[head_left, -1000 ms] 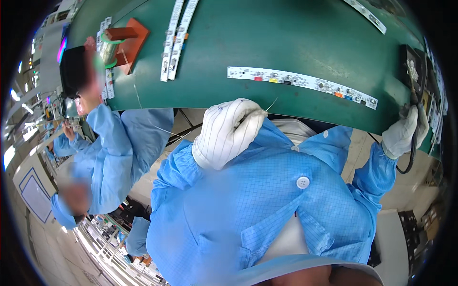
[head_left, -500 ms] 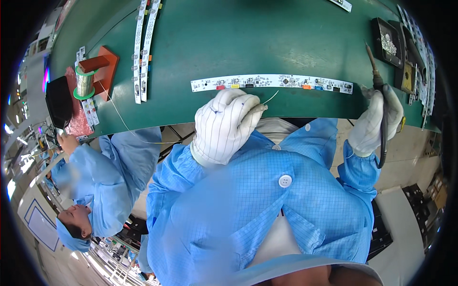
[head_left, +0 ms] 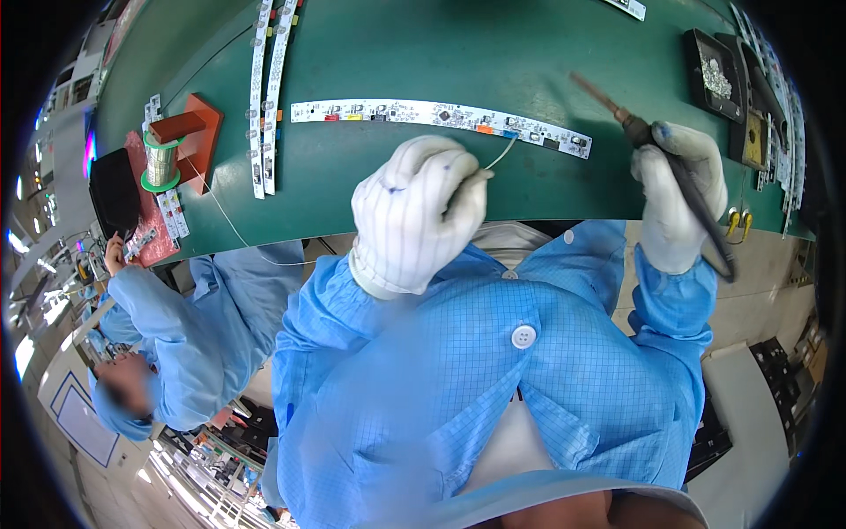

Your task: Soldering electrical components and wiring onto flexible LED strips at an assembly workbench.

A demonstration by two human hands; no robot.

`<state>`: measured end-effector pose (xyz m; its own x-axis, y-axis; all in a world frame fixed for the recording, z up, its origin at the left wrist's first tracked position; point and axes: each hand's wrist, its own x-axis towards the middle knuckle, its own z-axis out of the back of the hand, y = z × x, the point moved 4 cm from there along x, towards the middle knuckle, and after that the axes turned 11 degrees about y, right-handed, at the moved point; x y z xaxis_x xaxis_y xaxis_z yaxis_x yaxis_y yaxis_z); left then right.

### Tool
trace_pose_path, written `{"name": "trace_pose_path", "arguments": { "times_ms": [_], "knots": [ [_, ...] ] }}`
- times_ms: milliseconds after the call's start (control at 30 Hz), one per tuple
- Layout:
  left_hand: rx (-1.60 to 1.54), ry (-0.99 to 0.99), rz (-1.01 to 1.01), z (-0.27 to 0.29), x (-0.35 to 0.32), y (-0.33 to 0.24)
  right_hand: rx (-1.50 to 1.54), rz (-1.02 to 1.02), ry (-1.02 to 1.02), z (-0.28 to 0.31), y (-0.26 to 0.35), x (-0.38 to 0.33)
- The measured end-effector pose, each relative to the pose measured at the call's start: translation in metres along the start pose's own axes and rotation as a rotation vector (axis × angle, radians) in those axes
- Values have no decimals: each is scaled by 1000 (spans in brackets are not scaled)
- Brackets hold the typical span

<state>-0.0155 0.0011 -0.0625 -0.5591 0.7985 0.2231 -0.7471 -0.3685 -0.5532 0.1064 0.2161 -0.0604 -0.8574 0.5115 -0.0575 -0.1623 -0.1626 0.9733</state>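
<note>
Snugly, the gloved left hand (head_left: 419,212) pinches thin pale wire (head_left: 501,155) between closed fingers, its free end at a blue part on the white circuit strip (head_left: 414,113); whether they touch, I cannot tell. The gloved right hand (head_left: 680,194) wraps the soldering iron (head_left: 639,132), its tip pointing up-left, apart from the strip. That strip lies on the green table (head_left: 397,53), just beyond the left hand. Farther left are two strips side by side, then a wire spool (head_left: 161,166); at the right, a black tray (head_left: 712,53).
</note>
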Motion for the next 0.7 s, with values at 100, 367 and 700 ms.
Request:
{"name": "trace_pose_path", "arguments": {
  "times_ms": [100, 367, 700],
  "knots": [
    [42, 29, -37, -6, 16, -11, 32, -65, 115, 12, 6, 8],
    [84, 109, 41, -20, 24, -9, -110, -95, 264, 3, 13, 21],
    [57, 111, 34, -23, 22, -4, -137, 59, 323, 0, 0, 28]
  ]
}}
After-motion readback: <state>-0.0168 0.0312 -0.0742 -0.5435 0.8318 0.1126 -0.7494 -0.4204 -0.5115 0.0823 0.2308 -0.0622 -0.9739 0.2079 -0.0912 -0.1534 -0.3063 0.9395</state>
